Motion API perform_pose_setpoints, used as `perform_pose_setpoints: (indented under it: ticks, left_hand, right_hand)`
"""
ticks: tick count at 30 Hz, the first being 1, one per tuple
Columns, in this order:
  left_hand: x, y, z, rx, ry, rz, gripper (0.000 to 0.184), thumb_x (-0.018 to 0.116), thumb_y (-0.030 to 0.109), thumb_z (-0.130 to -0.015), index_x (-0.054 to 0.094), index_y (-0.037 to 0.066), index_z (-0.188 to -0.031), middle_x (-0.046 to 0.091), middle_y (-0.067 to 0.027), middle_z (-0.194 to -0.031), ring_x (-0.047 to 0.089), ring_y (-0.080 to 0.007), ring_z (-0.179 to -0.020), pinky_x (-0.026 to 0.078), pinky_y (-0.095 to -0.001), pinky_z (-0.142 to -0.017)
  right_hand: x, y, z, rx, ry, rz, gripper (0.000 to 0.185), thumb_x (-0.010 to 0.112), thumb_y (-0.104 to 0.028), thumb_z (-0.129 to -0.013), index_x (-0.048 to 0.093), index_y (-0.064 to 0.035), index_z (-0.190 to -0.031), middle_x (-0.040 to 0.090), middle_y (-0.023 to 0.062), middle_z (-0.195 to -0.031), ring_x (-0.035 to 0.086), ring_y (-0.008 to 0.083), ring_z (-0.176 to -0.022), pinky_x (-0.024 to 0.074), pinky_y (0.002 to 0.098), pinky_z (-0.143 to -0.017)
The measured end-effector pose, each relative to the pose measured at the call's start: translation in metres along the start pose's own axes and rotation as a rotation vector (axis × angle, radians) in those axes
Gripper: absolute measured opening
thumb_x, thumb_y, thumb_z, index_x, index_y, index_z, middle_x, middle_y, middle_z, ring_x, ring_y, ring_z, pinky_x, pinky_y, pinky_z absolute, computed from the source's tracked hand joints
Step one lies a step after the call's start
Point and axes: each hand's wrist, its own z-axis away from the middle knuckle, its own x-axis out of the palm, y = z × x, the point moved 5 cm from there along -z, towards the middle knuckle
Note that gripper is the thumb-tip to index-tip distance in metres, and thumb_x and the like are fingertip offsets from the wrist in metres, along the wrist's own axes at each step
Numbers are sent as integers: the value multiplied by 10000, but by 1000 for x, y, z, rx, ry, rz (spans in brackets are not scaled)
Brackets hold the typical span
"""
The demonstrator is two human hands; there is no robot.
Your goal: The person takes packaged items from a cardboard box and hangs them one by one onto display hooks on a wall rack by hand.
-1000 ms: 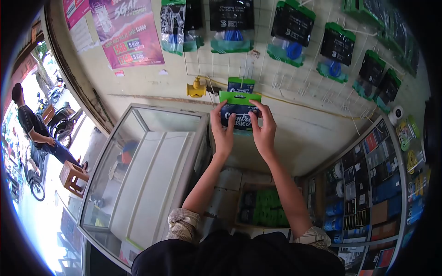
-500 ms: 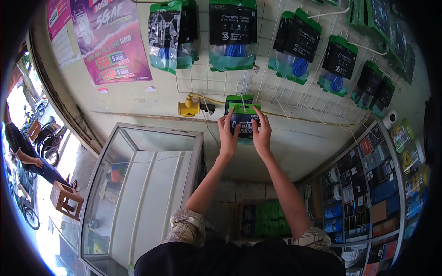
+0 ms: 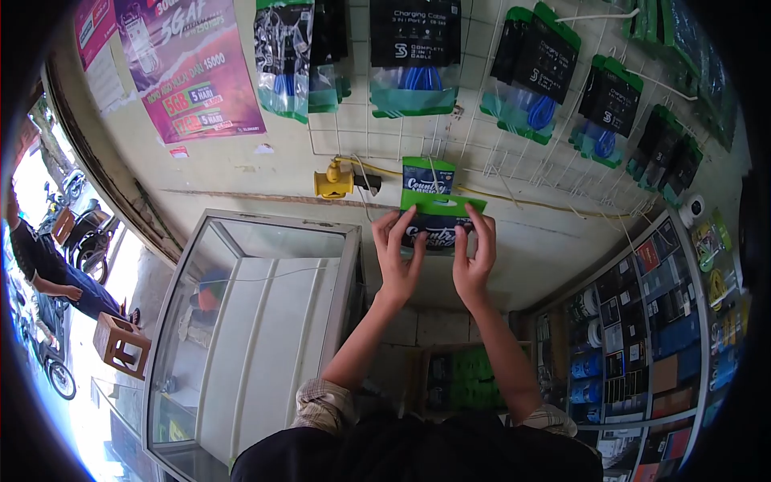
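Both hands hold a green-topped dark packet lettered "Country Music" by its sides. My left hand grips its left edge, with fingertips on the green header and the thumb lower down. My right hand grips the right edge in the same way. Just behind and above it, a similar packet hangs on a hook of the white wire grid. The held packet tilts, its green header overlapping the lower part of the hanging one. Whether it touches the hook is unclear.
Charging cable packets hang above. A yellow socket with a plug is on the wall at left. A glass case stands left, a shelf of boxes right, a crate below. A person is outside at far left.
Both hands and the packet have moved slightly right and lower relative to the hanging packet, and the held packet now tilts more. The view has also shifted.
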Motion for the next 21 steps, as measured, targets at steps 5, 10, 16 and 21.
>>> perform_pose_setpoints:
  ticks: [5, 10, 16, 21]
  left_hand:
    - [22, -34, -8, -118, -55, -19, 506, 580, -18, -815, 461, 81, -1297, 381, -157, -1166, 456, -278, -1037, 396, -358, -897]
    - [58, -90, -7, -259, -152, 20, 648, 593, -44, -774, 374, 116, -1363, 301, -183, -1266, 453, -317, -1097, 412, -379, -915]
    - [64, -104, 13, -247, -217, -197, 751, 645, -3, -727, 320, 139, -1389, 250, -230, -1344, 283, -412, -1218, 282, -477, -1005]
    - [41, -76, 93, -329, -227, -273, 553, 606, 9, -768, 433, 109, -1284, 348, -183, -1280, 327, -379, -1181, 309, -451, -980]
  right_hand:
    - [24, 36, -8, 81, -51, 37, 387, 524, 26, -862, 494, -35, -1243, 527, 105, -1006, 514, 186, -811, 435, 287, -730]
    - [52, 88, -9, 137, -158, 150, 559, 554, 41, -820, 421, -125, -1337, 420, 167, -1132, 515, 305, -962, 425, 371, -846]
    - [56, 117, 14, 271, -289, 175, 699, 600, 59, -762, 358, -162, -1379, 296, 209, -1252, 492, 315, -1006, 434, 410, -863]
    - [1, 120, 98, 315, -372, 155, 446, 577, 37, -800, 506, -93, -1221, 341, 174, -1246, 508, 310, -1015, 439, 401, -844]
